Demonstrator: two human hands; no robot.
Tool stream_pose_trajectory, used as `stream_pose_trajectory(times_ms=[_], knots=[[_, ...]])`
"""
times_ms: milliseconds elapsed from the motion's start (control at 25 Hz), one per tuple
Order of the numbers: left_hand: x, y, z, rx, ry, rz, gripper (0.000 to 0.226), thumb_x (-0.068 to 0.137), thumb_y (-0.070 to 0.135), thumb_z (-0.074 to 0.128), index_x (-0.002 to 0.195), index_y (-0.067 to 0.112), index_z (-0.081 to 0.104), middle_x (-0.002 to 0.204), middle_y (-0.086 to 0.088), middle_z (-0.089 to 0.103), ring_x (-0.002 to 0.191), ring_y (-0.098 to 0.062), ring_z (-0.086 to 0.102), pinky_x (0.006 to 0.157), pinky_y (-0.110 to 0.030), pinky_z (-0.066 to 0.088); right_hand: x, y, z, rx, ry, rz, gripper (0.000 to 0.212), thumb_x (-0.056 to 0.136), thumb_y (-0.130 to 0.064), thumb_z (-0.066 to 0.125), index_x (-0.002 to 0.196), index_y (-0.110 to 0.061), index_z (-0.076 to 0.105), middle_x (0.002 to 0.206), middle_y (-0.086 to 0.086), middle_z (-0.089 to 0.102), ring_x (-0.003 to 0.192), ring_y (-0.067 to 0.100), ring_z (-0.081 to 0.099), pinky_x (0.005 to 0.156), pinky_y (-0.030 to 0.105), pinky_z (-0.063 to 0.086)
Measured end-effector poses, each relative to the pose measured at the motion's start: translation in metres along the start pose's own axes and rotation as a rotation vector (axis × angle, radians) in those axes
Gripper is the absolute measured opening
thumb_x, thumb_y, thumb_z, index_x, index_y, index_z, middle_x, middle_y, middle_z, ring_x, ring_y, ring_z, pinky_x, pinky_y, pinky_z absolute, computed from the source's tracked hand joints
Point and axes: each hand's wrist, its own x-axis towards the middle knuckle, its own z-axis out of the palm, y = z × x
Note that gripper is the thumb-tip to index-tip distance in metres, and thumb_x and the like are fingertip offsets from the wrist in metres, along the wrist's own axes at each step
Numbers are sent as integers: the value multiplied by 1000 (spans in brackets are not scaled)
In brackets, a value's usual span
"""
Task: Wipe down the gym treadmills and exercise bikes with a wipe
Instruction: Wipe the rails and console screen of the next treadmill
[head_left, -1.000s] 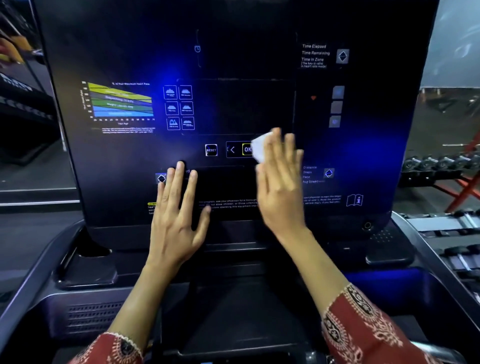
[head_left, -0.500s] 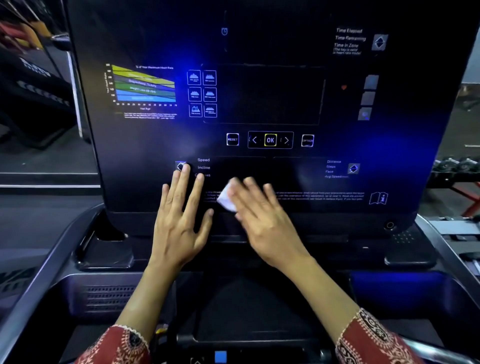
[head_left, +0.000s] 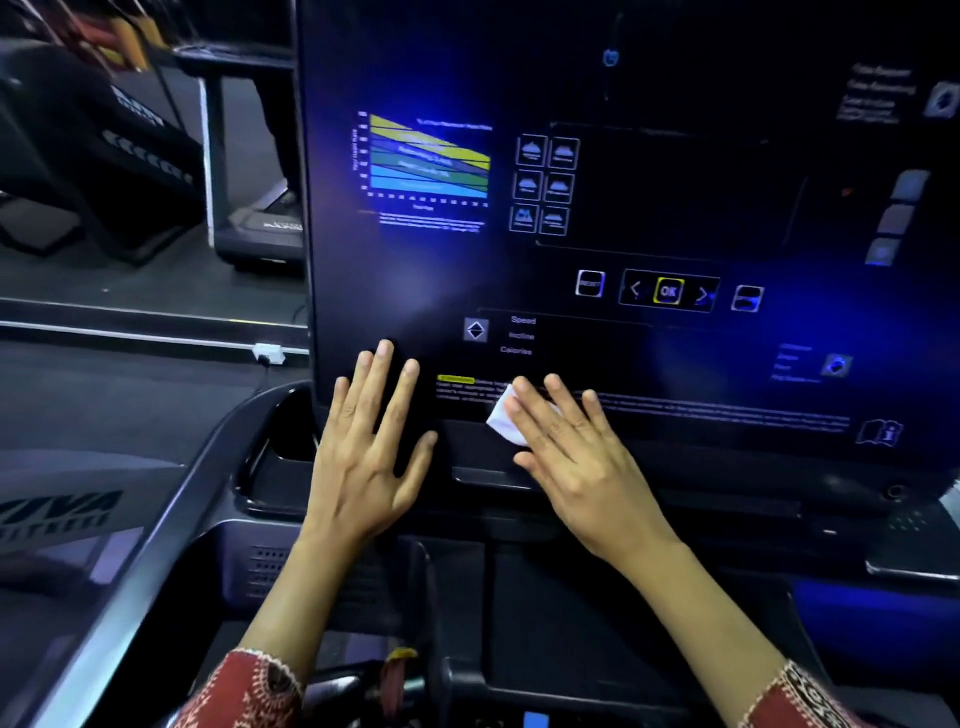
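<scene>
— Wiping along the console's lower edge, is it?
— Yes; the right hand (head_left: 576, 457) lies flat on the wipe (head_left: 501, 418), fingers straight, pressing it to the treadmill console (head_left: 675, 208) near the lower-left corner, right over the line of small print; the grip is apart, not curled round the cloth.
— And the other?
— The left hand (head_left: 363, 447) rests just beside it, fingers spread on the glass at the lower-left edge; its grip is apart too, holding nothing.
— How far along?
— Early, I judge; only this one panel is under the wipe, and the dark glass does not show which parts are clean; the side tray (head_left: 270, 467) and the left rail (head_left: 130, 545) are yet to be reached, another machine (head_left: 265, 223) stands off to the left, and no exercise bike is in view; most of the job seems left.
</scene>
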Motion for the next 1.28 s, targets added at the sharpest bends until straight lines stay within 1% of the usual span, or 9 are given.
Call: stream_pose_trajectory(times_ms=[360, 560, 680, 880, 1000, 1040, 1160, 1200, 1280], knots=[[-10, -66, -25, 67, 9, 20, 61, 92, 35, 47, 142, 3, 33, 149, -19, 33, 146, -19, 12, 119, -37, 12, 47, -55, 27, 5, -38, -143, 49, 98, -14, 43, 146, -10, 31, 152, 2, 30, 144, 20, 22, 120, 37, 12], [-15, -90, -30, 55, -4, 104, 61, 96, 37, 42, 145, 4, 27, 159, -3, 10, 146, -20, 15, 118, -37, 13, 81, -80, 40, 15, -46, -205, 49, 97, -12, 49, 145, -11, 38, 152, 1, 32, 143, 21, 25, 119, 38, 15], [-10, -96, -31, -5, 2, 115, 60, 98, 38, 39, 144, 1, 27, 155, -10, 20, 145, -22, 16, 118, -38, 14, 116, -80, 38, -32, -11, -274, 43, 98, -14, 43, 141, -10, 44, 149, 3, 41, 140, 22, 31, 118, 38, 13], [5, -88, -29, -75, 17, 112, 60, 95, 33, 43, 143, -1, 27, 149, -15, 29, 145, -21, 16, 118, -37, 15, 147, -66, 25, -26, 152, 59, 44, 99, -9, 44, 142, -4, 40, 149, 7, 37, 142, 23, 23, 120, 38, 5], [7, -87, -26, -116, 17, 117, 60, 96, 32, 43, 143, -1, 26, 150, -13, 27, 145, -21, 16, 118, -38, 15, 115, -65, 27, -107, 51, -156, 44, 101, -13, 42, 143, -7, 37, 149, 3, 33, 143, 21, 25, 119, 38, 8], [8, -87, -26, -120, 17, 115, 60, 96, 32, 43, 143, -1, 26, 150, -13, 27, 145, -21, 16, 118, -37, 15, 105, -56, 26, -114, 75, -102, 44, 101, -13, 40, 144, -7, 34, 150, 4, 32, 145, 20, 21, 120, 38, 7], [10, -81, -23, -145, 24, 87, 61, 96, 32, 44, 144, -2, 25, 152, -13, 26, 145, -22, 16, 119, -37, 14, 77, -49, 20, 22, 220, 399, 46, 103, -12, 35, 148, -5, 25, 155, 8, 22, 148, 20, 5, 120, 40, 1], [11, -79, -22, -162, 25, 75, 62, 96, 32, 44, 144, -1, 24, 152, -13, 24, 145, -23, 16, 119, -38, 14, 67, -58, 21, 18, 203, 392, 48, 104, -13, 33, 150, -7, 21, 158, 7, 16, 148, 21, 5, 120, 40, 2], [17, -76, -21, -189, 28, 64, 63, 96, 32, 45, 145, 1, 22, 153, -12, 21, 145, -23, 16, 118, -38, 15, 54, -75, 30, -69, 62, 100, 51, 103, -13, 33, 152, -11, 18, 160, 1, 13, 148, 20, 8, 120, 40, 5]])
